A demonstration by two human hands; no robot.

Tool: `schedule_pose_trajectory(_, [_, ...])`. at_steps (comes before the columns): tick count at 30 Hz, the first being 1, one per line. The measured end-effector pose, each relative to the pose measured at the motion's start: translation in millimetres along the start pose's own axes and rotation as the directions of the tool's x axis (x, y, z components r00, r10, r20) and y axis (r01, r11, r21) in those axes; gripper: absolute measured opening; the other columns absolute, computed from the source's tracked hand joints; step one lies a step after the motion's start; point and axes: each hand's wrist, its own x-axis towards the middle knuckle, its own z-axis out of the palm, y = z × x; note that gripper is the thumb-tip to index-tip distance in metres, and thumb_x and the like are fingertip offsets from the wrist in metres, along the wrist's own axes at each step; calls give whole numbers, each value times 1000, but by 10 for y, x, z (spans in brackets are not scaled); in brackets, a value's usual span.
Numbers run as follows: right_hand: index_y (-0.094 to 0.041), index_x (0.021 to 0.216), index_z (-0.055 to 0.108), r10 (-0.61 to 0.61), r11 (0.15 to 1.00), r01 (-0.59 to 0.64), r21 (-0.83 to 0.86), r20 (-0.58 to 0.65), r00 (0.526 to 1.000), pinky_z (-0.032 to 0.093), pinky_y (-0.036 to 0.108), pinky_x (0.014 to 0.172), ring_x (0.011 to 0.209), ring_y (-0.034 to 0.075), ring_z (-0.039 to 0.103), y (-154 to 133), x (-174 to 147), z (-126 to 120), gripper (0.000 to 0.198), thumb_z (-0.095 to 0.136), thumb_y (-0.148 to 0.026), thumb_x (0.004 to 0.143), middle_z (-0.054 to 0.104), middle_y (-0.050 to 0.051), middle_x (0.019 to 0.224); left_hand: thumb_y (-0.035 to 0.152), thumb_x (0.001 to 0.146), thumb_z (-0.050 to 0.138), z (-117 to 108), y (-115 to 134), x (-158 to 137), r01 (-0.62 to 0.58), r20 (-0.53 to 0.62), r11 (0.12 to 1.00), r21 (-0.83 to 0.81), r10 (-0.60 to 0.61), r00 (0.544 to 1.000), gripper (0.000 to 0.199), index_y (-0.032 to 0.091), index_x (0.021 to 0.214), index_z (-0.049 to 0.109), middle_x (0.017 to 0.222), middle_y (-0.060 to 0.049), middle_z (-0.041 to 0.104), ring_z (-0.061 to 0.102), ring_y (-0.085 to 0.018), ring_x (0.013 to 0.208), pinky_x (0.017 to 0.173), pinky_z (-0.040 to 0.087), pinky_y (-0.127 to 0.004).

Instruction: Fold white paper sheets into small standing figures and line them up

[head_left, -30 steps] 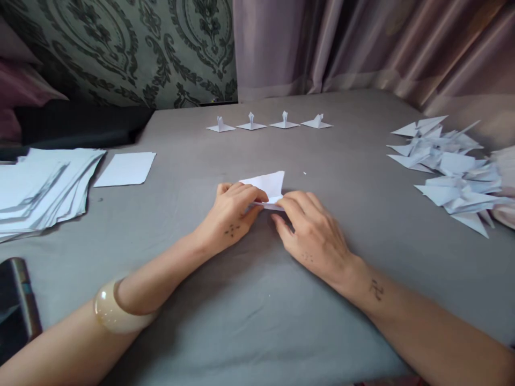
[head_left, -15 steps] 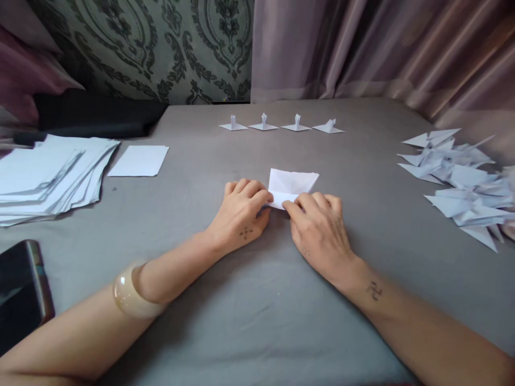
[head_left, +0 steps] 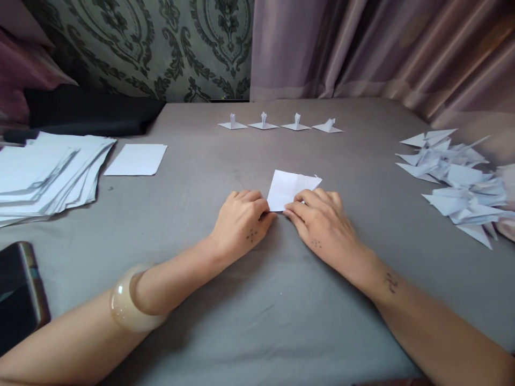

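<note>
A white sheet of paper (head_left: 287, 187), folded and roughly four-sided, lies on the grey cloth in front of me. My left hand (head_left: 247, 217) pinches its near left corner between thumb and fingers. On the near right side, my right hand (head_left: 317, 217) has its thumb and fingertips closed on the paper's lower edge. The right fingers cover part of the sheet. A small tip of paper sticks up at its far right corner.
Several folded paper figures (head_left: 263, 123) stand in a row at the back. A heap of pointed folded papers (head_left: 462, 177) lies at right. At left are a stack of white sheets (head_left: 52, 171), a smaller square pile (head_left: 137, 160) and a phone (head_left: 20, 289).
The paper's raised upper part has come down toward me, and it now looks like one flatter panel. Both hands have moved slightly nearer to me, still at its near edge.
</note>
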Motion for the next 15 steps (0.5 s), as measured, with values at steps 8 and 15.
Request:
schedule_pose_trajectory(8, [-21,85,71,58,993,-70,91,127,990,26,36,85,92,20,54,49,200,-88,22,51,-25,93,67,4,88,21,88,55,-8,-18,10,134,-10,977,-168,-138,990,17,18,76,65,80,-5,64,58,-18,72,63,44,-30])
schedule_pose_trajectory(15, [-17,71,66,57,996,-77,55,300,952,25,36,84,82,17,56,50,444,-186,26,48,-21,89,66,4,78,21,87,54,-7,-7,34,198,33,959,-203,-195,980,16,18,76,64,80,-5,62,57,-18,70,63,45,-31])
